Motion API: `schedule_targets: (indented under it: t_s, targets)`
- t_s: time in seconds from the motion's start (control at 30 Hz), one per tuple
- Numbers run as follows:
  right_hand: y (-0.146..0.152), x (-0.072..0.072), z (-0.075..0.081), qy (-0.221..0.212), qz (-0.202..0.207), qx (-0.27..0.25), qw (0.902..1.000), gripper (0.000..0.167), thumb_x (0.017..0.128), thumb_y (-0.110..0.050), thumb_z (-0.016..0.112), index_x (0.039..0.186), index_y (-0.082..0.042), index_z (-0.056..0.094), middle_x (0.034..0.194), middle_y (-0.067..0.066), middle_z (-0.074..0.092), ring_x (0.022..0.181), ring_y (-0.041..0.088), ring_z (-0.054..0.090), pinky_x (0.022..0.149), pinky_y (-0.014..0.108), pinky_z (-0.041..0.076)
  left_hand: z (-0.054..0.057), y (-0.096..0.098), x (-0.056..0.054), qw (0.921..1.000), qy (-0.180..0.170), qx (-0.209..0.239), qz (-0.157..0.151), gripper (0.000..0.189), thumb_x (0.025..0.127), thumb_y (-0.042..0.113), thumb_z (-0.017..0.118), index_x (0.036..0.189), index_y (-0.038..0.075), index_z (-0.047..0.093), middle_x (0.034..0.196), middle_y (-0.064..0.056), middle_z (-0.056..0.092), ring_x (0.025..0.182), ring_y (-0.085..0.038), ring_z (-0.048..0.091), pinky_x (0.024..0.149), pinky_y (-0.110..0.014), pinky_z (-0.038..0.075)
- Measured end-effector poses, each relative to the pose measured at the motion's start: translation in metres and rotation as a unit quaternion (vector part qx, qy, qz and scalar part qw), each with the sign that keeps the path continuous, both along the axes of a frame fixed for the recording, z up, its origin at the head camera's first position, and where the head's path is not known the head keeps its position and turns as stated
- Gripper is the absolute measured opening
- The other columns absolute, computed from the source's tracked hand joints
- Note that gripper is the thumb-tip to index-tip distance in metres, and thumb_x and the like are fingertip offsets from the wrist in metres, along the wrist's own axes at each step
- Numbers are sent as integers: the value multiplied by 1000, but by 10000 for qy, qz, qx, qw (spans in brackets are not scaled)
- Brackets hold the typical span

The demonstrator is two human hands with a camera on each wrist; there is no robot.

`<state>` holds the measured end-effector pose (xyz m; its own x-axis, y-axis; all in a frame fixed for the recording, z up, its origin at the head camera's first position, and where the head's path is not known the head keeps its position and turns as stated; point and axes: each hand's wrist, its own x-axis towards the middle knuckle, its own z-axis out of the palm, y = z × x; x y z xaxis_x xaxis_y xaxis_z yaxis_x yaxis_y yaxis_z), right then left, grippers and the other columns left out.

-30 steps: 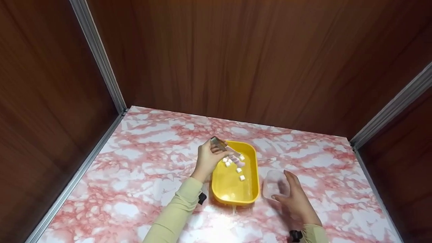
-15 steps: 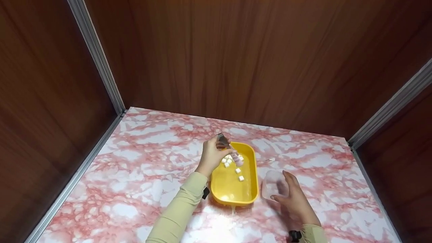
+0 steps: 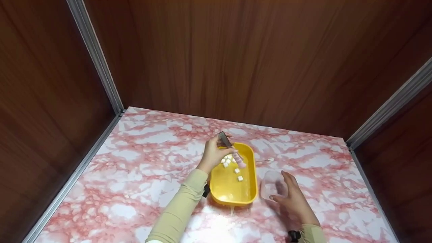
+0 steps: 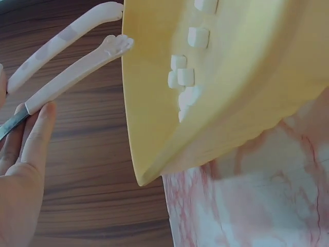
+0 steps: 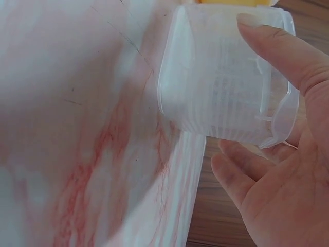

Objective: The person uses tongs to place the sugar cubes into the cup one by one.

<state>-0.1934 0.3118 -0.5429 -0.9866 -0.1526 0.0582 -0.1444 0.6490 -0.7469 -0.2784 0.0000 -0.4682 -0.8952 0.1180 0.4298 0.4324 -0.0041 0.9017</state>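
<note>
My left hand (image 3: 212, 153) holds a pair of tongs (image 3: 239, 160) with a metal bend and pale pink, paw-shaped tips. Those tips point down over the far part of a yellow plastic tub (image 3: 233, 203), and in the left wrist view the two arms (image 4: 67, 82) stand apart with nothing between them. Several small white cubes (image 3: 240, 178) lie on the tub's floor, most bunched toward its far left. To the right of the tub, my right hand (image 3: 294, 195) grips a clear plastic container (image 5: 221, 77), thumb on one side and fingers on the other.
A red-and-white marbled tabletop (image 3: 128, 182) lies under everything. Dark wood-grain panels (image 3: 222, 60) rise at the back and both sides, with metal strips (image 3: 98, 57) at the corners. The tub and the container stand close together.
My left hand has shifted slightly right and turned the tongs steeper, their tips staying over the tub. My right hand and the container stay in place.
</note>
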Motion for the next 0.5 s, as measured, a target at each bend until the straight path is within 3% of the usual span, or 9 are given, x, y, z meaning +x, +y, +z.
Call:
schedule_targets:
  t_s: [0.07, 0.23, 0.33, 0.47, 0.5]
  targets:
    - [0, 0, 0, 86, 17, 41, 10000, 99, 74, -17, 84, 149, -1, 21, 152, 21, 18, 134, 46, 27, 105, 56, 32, 5, -1, 4, 10000, -21, -42, 26, 39, 72, 0, 81, 107, -3, 63, 92, -16, 70, 86, -34, 67, 81, -43, 55]
    - [0, -1, 0, 32, -30, 25, 10000, 100, 73, -16, 84, 150, -2, 21, 152, 19, 18, 134, 44, 26, 106, 54, 32, 2, -3, 4, 9999, -62, -99, -9, 32, 72, -2, 81, 96, -9, 61, 91, -26, 67, 83, -38, 66, 79, -42, 56]
    - [0, 0, 0, -93, -76, -30, 9999, 101, 73, -17, 84, 150, -4, 20, 153, 17, 17, 136, 42, 25, 107, 54, 30, -7, -2, -2, 9995, -176, -239, 61, 32, 71, -2, 81, 95, -12, 61, 90, -27, 66, 81, -35, 66, 78, -40, 56]
    - [0, 1, 0, -71, -54, 8, 10000, 100, 74, -21, 84, 150, -4, 21, 153, 17, 18, 135, 43, 26, 106, 54, 32, -25, 1, -15, 9988, -278, -366, 192, 32, 70, 1, 83, 94, -5, 63, 87, -19, 68, 76, -22, 66, 74, -35, 56]
    - [0, 1, 1, -28, -39, 40, 10000, 100, 74, -21, 84, 150, -3, 21, 153, 17, 18, 135, 43, 27, 106, 54, 32, -25, 2, -15, 9985, -300, -401, 202, 32, 70, 2, 83, 94, -5, 64, 87, -17, 68, 76, -21, 66, 74, -35, 56]
